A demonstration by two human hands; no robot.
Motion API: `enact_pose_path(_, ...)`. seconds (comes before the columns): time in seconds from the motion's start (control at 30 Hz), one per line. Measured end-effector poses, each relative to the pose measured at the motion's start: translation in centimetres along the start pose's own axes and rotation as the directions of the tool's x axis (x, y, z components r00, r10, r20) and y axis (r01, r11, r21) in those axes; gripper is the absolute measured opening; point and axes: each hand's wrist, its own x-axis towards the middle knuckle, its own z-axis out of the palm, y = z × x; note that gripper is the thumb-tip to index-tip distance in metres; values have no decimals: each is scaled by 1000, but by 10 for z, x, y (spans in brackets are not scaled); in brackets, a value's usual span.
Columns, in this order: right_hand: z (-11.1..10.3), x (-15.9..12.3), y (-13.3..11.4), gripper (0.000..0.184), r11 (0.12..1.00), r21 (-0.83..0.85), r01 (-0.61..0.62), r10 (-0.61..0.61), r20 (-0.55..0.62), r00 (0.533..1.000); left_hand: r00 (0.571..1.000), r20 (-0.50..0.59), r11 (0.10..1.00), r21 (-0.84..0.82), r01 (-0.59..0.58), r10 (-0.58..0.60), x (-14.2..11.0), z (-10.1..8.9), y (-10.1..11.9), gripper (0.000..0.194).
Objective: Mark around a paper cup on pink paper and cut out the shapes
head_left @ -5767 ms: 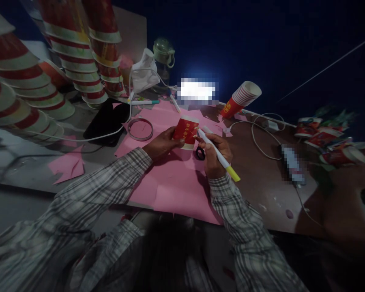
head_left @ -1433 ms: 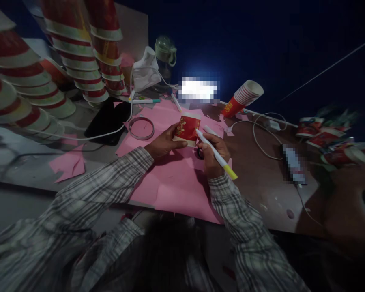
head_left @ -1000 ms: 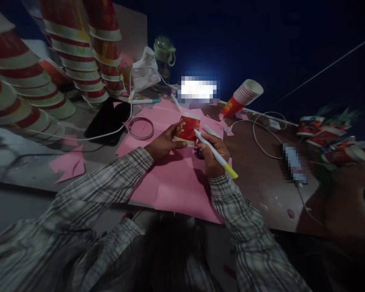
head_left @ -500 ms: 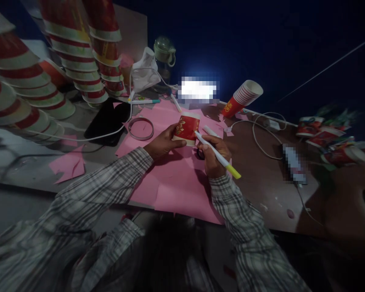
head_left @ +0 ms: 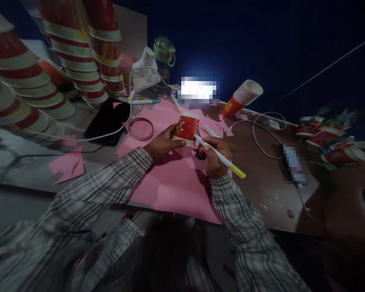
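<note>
My left hand [head_left: 163,142] grips a red and white paper cup [head_left: 187,126] with gold print, its thumb across the lower side. The cup is over pink paper sheets [head_left: 176,178] on the table. My right hand [head_left: 217,160] is closed around a white marker [head_left: 219,156] with a yellow end, held like a pen. The marker's tip meets or nearly meets the cup's right lower side; I cannot tell exactly which. A small dark ring-like thing [head_left: 200,153] shows beside my right fingers. Just behind that hand lies a white cap or pen [head_left: 211,131].
Tall stacks of paper cups [head_left: 76,52] rise at the left near a black phone [head_left: 108,121]. A tape ring [head_left: 141,138] lies on the paper. Nested cups [head_left: 241,98] lean at the back. A cable [head_left: 255,140] and another phone [head_left: 294,164] lie right, near decorated cups [head_left: 328,136].
The marker's yellow end has swung slightly right in my right hand, with the tip still at the cup. My left hand and the cup have hardly moved.
</note>
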Motion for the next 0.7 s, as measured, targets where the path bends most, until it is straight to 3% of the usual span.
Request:
enact_pose_path(0.33, 3, 1, 0, 25, 999, -16, 29, -30, -40, 999, 999, 31, 1000, 6, -9, 8, 0, -1, 2, 78)
enact_pose_path(0.57, 5, 3, -3, 28, 999, -54, -3, 0, -61, 998, 999, 48, 1000, 14, -15, 14, 2, -5, -3, 86)
enact_pose_path(0.7, 6, 4, -1, 27, 998, -55, -17, 13, -79, 997, 999, 40, 1000, 4, -23, 22, 2, -6, -4, 82)
